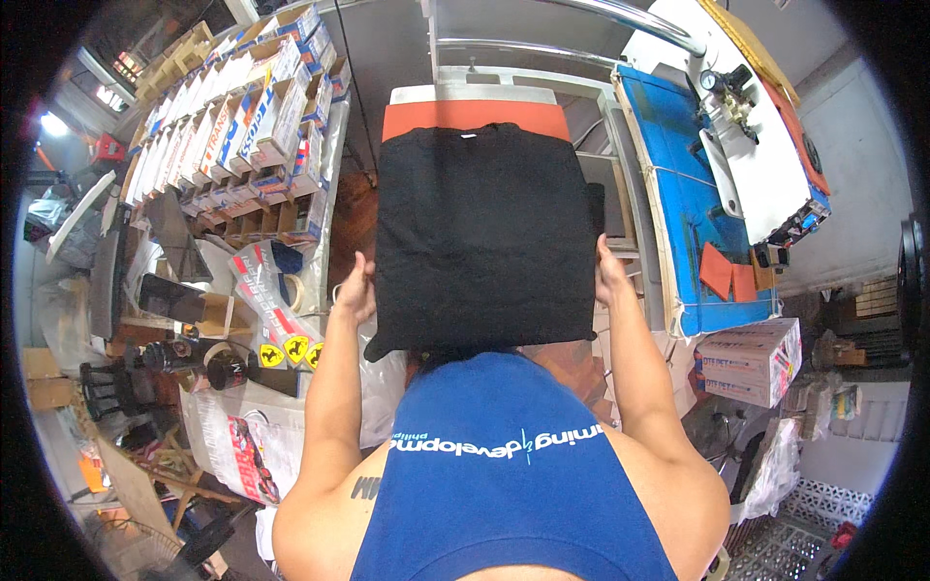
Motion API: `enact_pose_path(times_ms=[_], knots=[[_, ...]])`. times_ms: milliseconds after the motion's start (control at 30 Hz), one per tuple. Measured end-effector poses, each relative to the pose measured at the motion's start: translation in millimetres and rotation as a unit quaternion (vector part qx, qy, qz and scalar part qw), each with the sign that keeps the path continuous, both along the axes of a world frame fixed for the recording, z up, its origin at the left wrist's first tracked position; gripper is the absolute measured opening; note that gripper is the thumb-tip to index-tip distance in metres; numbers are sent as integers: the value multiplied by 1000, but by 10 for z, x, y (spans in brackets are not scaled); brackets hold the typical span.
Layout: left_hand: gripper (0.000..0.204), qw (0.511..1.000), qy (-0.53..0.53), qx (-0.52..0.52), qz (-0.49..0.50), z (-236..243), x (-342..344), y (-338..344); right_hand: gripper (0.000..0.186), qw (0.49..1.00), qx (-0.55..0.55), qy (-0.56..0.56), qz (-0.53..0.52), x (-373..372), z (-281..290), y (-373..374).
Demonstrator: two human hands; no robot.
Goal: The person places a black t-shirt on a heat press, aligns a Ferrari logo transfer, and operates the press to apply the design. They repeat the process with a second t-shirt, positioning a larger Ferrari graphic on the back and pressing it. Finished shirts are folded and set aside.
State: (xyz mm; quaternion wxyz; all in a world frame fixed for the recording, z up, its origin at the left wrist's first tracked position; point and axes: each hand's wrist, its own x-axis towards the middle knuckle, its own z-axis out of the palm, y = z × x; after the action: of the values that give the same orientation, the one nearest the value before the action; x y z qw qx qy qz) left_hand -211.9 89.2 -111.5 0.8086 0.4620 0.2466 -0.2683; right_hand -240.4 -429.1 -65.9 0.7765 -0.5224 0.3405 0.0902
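Note:
A black T-shirt [484, 242] lies spread over a flat board with an orange surface [407, 118], its collar and small white label at the far end. My left hand [356, 290] is at the shirt's left side, by the lower part, with the thumb stretched up and apart from the cloth. At the opposite side edge, my right hand [608, 273] is placed much the same way, thumb raised. Both look open; their other fingers are partly hidden against or beneath the shirt's edges. The hem near my chest hangs a little loose at the corners.
Left, a rack of long printed cartons [232, 116] stands above stickers [281, 320] and a dark phone-like slab [172, 297]. To the right are a blue-topped table [678, 213], a white machine with a gauge [746, 145] and a white carton [751, 360]. A metal rail [542, 46] crosses behind.

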Motion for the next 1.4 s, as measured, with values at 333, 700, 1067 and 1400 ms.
enact_pose_path(times_ms=[333,700,1067,1400], knots=[[23,897,-238,364,84,134,-392,230,28,902,-414,-77,-99,-482,-185,-304],[26,906,-213,358,73,-25,-1203,325,18,887,-450,-63,-81,-1267,-111,-53],[31,851,-228,470,-48,-32,-990,645,27,616,-777,32,-124,-1072,1699,-546],[22,768,-374,518,-41,838,-363,-60,47,668,-717,-3,-202,-889,1825,-747]])
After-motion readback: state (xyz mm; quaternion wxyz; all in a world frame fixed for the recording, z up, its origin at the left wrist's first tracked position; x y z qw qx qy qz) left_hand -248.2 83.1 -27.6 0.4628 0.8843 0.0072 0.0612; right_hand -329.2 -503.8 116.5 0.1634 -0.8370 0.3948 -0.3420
